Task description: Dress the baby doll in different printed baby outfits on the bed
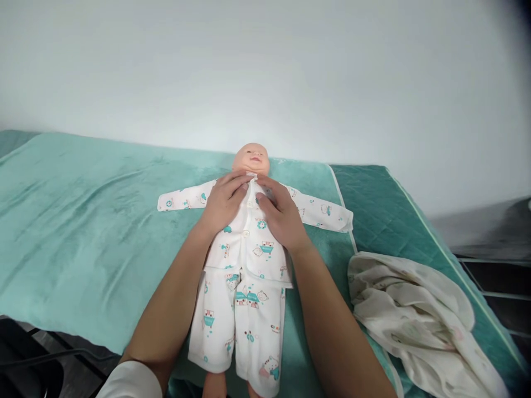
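Note:
A baby doll lies on its back, dressed in a white long-sleeved top with teal prints and white printed trousers. The sleeves stretch out to both sides, and no doll hands show at the cuffs. My left hand rests on the upper chest by the collar, fingers laid out over the cloth. Across the front opening, my right hand lies on the other side of the chest, thumb apart from the fingers. A button shows lower down the front. The doll's feet are out of frame.
A light teal blanket covers most of the bed, over a darker quilted cover at the right. A crumpled white cloth lies to the right of the doll. Behind the bed stands a plain wall.

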Demonstrator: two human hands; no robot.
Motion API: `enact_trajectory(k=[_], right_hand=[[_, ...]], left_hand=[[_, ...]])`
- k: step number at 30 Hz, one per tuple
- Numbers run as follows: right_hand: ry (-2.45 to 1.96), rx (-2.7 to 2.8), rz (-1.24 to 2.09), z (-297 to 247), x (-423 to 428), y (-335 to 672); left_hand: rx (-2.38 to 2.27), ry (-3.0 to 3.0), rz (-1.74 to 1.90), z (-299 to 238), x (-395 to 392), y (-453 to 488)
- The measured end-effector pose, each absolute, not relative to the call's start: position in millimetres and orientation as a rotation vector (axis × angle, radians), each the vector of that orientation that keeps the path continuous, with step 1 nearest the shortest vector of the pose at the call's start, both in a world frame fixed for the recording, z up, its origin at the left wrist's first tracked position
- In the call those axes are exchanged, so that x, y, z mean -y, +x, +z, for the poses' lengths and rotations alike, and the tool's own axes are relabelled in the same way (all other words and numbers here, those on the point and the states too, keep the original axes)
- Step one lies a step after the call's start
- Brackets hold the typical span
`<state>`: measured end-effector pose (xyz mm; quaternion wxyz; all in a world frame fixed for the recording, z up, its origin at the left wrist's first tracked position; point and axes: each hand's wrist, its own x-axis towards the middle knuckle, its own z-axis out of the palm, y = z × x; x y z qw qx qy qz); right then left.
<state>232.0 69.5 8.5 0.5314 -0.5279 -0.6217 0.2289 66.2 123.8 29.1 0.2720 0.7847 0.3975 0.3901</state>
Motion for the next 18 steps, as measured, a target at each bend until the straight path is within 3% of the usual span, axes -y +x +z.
enact_trajectory(k=[13, 18], right_hand=[[-1.328, 1.646, 0.474, 12.9, -72.8, 233.3], [-1.314, 1.603, 0.403, 13.3, -71.7, 231.7]], left_hand=[[-1.151, 2.248, 0.882, 35.3, -116.6, 65.4], [-1.094, 2.222, 0.976, 31.4, -116.7, 65.9]])
